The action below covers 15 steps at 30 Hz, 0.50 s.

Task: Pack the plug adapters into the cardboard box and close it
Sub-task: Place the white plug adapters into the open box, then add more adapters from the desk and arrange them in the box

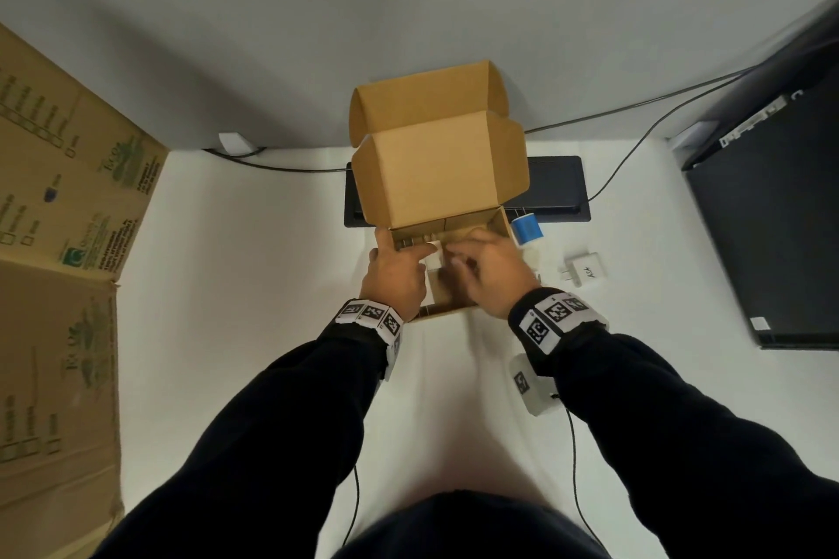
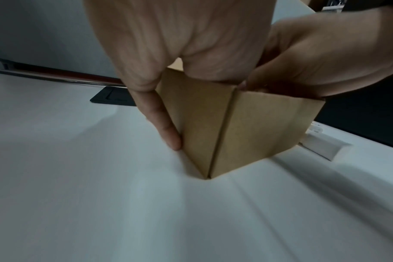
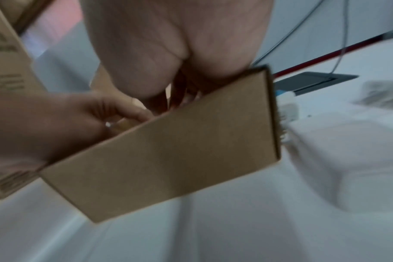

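Two black sleeves (image 1: pixel 281 399) reach forward over the white surface (image 1: pixel 254 286), each wrist wrapped in a band of black-and-white markers. Both hands meet over the open cardboard box (image 1: pixel 449 309), which stands on the surface straight ahead of the person. The left hand (image 1: pixel 397 277) rests at the box's left wall; from the left wrist view one straight finger runs down the outside of that wall to the surface, and its other fingers (image 1: pixel 420 252) reach inward, touching a white plug adapter (image 1: pixel 434 261) that sits inside the box near the left side. The right hand (image 1: pixel 492 270) hovers over the box's opening with its fingers curled downward into it; whether they pinch anything I cannot tell, as the hand hides them. Just right of the box, on the surface, lie a blue-and-white plug adapter (image 1: pixel 526 231) and, a little farther right, a white plug adapter with prongs (image 1: pixel 584 270). The box's lid (image 1: pixel 436 168) stands raised behind the hands, its flaps spread. Beyond it a black cable hatch (image 1: pixel 558 191) sits in the surface, against a grey partition (image 1: pixel 272 59). A large printed carton (image 1: pixel 63 241) stands at the left, a dark monitor (image 1: pixel 772 218) at the right.
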Each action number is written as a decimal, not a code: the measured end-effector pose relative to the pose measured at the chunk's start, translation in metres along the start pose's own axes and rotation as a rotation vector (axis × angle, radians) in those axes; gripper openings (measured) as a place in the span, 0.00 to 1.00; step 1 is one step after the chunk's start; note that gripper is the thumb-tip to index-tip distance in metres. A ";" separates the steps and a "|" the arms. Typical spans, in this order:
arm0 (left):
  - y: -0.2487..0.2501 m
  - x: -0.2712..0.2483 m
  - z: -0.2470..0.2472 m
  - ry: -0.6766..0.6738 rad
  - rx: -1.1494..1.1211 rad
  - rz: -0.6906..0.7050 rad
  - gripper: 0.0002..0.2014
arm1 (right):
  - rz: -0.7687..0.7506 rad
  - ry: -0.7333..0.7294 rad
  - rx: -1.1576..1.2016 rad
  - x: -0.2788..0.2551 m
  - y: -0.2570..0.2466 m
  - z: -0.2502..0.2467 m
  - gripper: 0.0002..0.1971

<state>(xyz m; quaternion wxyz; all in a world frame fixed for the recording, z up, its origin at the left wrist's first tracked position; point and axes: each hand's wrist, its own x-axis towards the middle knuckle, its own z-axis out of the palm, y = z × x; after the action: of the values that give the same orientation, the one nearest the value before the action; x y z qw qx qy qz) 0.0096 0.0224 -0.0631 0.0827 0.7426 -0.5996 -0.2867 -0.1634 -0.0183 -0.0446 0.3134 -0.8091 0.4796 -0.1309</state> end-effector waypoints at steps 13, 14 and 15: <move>-0.003 0.008 0.005 0.031 -0.043 -0.058 0.14 | 0.522 0.206 -0.200 -0.070 0.088 -0.050 0.15; -0.004 0.010 0.006 0.032 -0.047 -0.060 0.14 | 0.496 0.202 -0.191 -0.073 0.088 -0.048 0.16; -0.004 0.010 0.006 0.033 -0.050 -0.062 0.13 | 0.475 0.187 -0.173 -0.076 0.087 -0.046 0.17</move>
<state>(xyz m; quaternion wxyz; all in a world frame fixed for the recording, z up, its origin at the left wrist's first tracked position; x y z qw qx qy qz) 0.0110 0.0150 -0.0735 0.1022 0.7632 -0.5676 -0.2914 -0.2859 0.0000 -0.0570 0.2192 -0.6821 0.6922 -0.0866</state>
